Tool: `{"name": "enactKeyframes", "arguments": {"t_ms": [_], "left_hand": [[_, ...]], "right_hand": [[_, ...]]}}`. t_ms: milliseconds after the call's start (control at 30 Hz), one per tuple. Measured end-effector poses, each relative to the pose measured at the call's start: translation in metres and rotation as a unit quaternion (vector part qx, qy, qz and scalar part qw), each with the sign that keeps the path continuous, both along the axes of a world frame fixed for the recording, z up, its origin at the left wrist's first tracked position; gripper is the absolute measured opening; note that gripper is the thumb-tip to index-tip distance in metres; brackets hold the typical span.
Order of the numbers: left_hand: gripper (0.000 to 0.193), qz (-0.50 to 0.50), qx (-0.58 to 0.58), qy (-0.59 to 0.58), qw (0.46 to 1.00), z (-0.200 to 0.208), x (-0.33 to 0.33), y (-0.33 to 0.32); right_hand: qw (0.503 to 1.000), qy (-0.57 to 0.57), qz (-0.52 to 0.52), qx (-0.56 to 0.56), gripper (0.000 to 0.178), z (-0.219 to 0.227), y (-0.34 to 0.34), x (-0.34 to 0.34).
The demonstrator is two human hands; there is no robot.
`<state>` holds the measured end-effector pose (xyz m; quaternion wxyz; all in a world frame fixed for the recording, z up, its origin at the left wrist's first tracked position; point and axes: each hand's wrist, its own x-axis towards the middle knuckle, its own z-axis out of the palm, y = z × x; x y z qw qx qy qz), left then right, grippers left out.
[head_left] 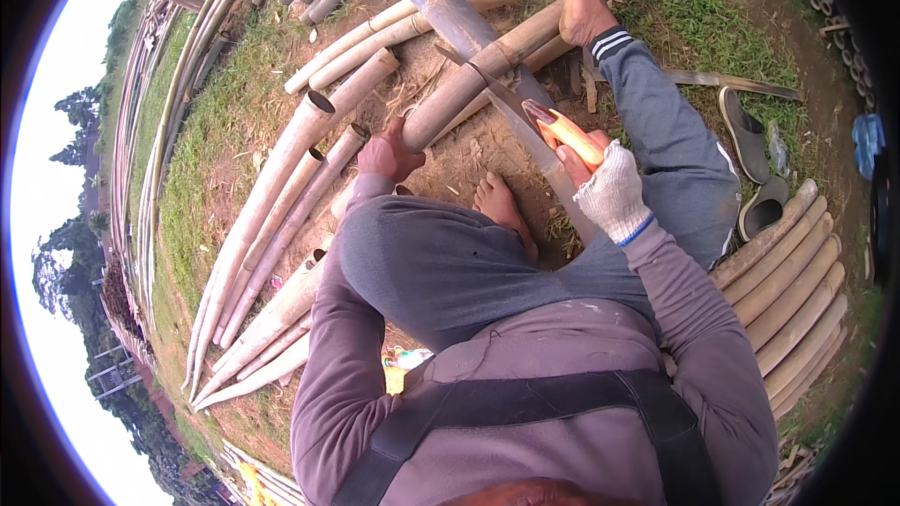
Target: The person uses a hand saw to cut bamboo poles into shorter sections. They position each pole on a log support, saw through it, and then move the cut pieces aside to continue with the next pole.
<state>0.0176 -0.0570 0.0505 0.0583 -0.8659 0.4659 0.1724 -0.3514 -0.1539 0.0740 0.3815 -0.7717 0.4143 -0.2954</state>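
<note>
My left hand (386, 155) is closed round the near end of a thick bamboo pole (534, 37). The pole slants away to the upper right and rests across another bamboo pole (455, 19). In my right hand (607, 189), which wears a white knitted glove with bare fingertips, is a hand saw (574, 139) with an orange handle. Its blade points up and left and lies across the pole, ahead of my left hand. My bare foot (583, 2) presses on the pole's far part; my other foot (503, 206) stands on the dirt.
Several cut bamboo poles (267, 215) lie at the left, with more at the top. A stack of bamboo pieces (787, 290) lies at the right, near a pair of dark sandals (743, 136). A long flat strip (727, 81) lies on the grass.
</note>
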Motion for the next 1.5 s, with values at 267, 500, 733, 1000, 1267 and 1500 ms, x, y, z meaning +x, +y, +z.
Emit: {"name": "enactKeyframes", "arguments": {"t_ms": [267, 500, 733, 1000, 1267, 1500], "left_hand": [[0.069, -0.007, -0.024, 0.016, 1.0, -0.005, -0.009, -0.005], [0.075, 0.01, 0.013, 0.012, 1.0, 0.0, -0.004, -0.007], [0.082, 0.008, 0.007, 0.028, 1.0, -0.013, -0.004, -0.002], [0.081, 0.013, 0.002, 0.033, 0.999, -0.001, -0.003, -0.007], [0.075, 0.019, -0.021, 0.066, 0.997, -0.02, 0.004, 0.004], [0.064, -0.005, -0.016, 0.036, 0.999, 0.006, -0.011, -0.003]], "right_hand": [[0.997, 0.06, -0.037, -0.034, 0.04, -0.018, -0.017, 0.035], [0.998, 0.036, -0.029, -0.031, 0.036, -0.02, -0.02, 0.035], [0.999, -0.024, -0.03, 0.0, 0.033, -0.02, 0.001, 0.01], [0.999, -0.008, -0.013, -0.032, 0.039, -0.011, -0.027, 0.042], [0.996, 0.023, -0.028, -0.077, 0.037, -0.036, -0.013, 0.04], [0.999, -0.033, -0.006, -0.038, 0.035, -0.011, -0.024, 0.036]]}}
